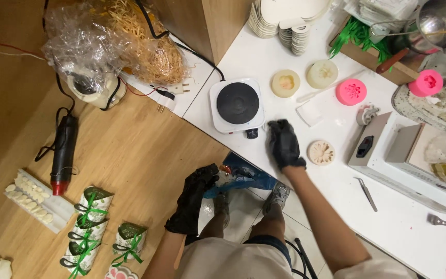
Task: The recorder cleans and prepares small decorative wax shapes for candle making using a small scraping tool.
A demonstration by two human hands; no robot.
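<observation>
Right hand (284, 144), gloved, is laid flat and released beside a hotplate (237, 103); left hand (194, 199) hangs loosely curled, nothing grasped. Filled moulds (285, 83) are seen beyond.

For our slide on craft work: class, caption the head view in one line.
Gloved right hand rests by a small hotplate; gloved left hand holds something blue.

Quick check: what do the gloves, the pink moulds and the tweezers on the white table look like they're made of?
Gloves on left hand and right hand: thin black rubbery material, probably nitrile, faint sheen. Pink moulds: likely silicone, matte, soft petal relief. Tweezers: metal, grey and shiny.
</observation>
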